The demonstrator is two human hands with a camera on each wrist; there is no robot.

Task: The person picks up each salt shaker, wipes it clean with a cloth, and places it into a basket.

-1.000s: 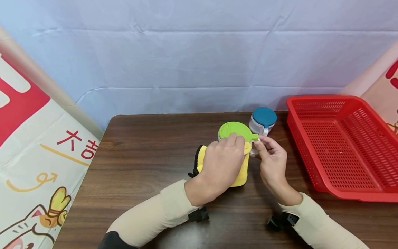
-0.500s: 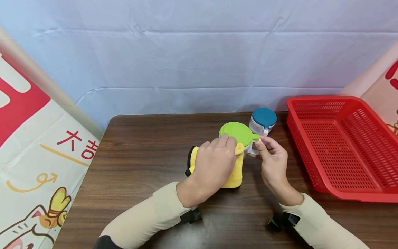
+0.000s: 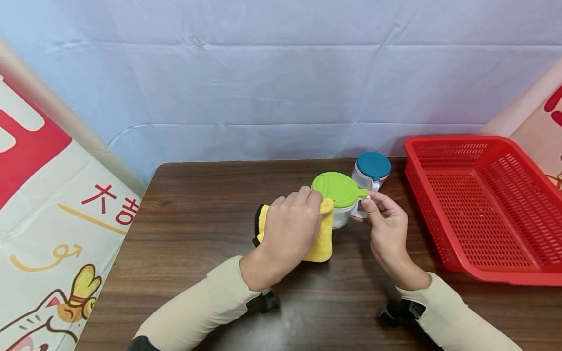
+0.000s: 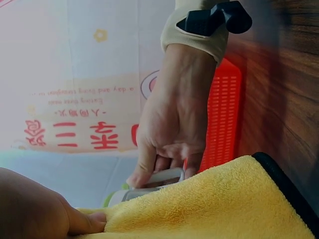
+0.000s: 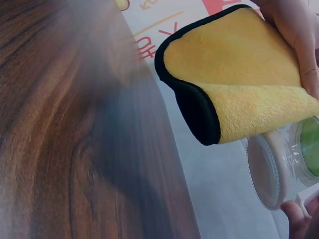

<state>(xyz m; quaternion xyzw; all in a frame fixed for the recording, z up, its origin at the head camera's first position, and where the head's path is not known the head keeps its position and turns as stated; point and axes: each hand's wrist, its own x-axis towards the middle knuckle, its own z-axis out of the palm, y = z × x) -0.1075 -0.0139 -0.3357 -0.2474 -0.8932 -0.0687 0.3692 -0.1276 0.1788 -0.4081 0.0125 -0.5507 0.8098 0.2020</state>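
A clear jar [image 3: 340,217] with a green lid [image 3: 335,189] and a white side handle [image 3: 361,210] is in the middle of the head view. My right hand [image 3: 388,228] pinches that handle from the right. On the jar's left, my left hand [image 3: 291,225] grips a folded yellow towel [image 3: 323,240] with black edging. The towel overlaps the jar's near left side in the head view. In the right wrist view the towel [image 5: 239,59] hangs folded over, and the jar's round base [image 5: 263,169] shows beneath it. Most of the left fingertips are hidden behind the cloth.
Just behind the green-lidded jar stands a second jar with a blue lid [image 3: 373,165]. A red perforated plastic basket [image 3: 432,214] sits on the wooden table [image 3: 210,195] at the right. A pale cloth backdrop [image 3: 263,97] rises at the table's far edge.
My left hand has drawn the towel leftward from the jar, uncovering more of the jar's clear side. The jar and my right hand have shifted very slightly right.
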